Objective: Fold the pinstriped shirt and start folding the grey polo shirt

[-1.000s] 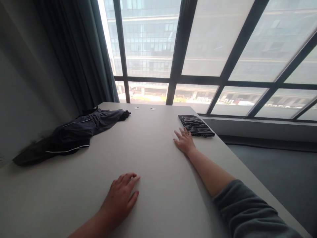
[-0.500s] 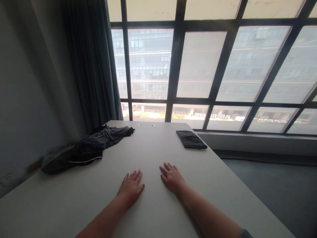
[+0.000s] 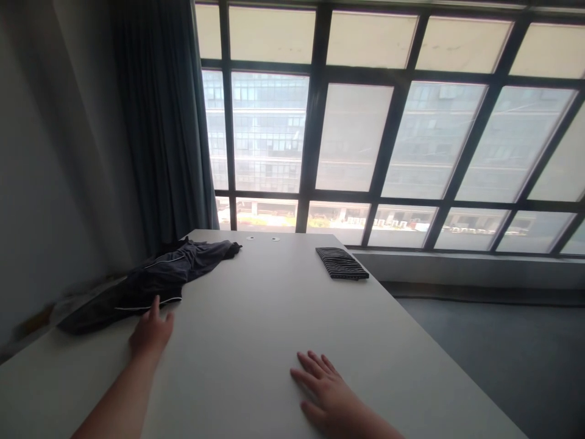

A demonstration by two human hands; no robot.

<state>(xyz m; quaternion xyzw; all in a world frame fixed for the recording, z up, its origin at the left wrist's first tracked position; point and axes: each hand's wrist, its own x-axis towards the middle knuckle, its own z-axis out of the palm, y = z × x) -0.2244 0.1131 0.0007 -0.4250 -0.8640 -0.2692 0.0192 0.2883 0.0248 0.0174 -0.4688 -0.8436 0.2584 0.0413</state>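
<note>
My left hand (image 3: pixel 152 332) is at the near edge of a crumpled dark garment (image 3: pixel 164 277) with white piping. Its index finger points at the cloth and its thumb stands apart; whether the fingertip touches the fabric I cannot tell. Nothing shows in its grasp. My right hand (image 3: pixel 325 390) rests with fingers spread, palm down, on the white table (image 3: pixel 242 353), holding nothing. Farther off, by the table's right edge, lies a folded black cloth with white stripes (image 3: pixel 342 263).
Two small round fittings, including a right one (image 3: pixel 275 239), sit near the table's far end. A dark curtain (image 3: pixel 164 134) hangs at the left beside a wall. Large framed windows (image 3: pixel 269 134) stand beyond the table, and grey floor (image 3: pixel 493 347) lies to the right.
My left hand has moved left and slightly away from me, to the dark garment. My right hand sits lower in view, nearer to me. The view has tilted up and turned slightly right.
</note>
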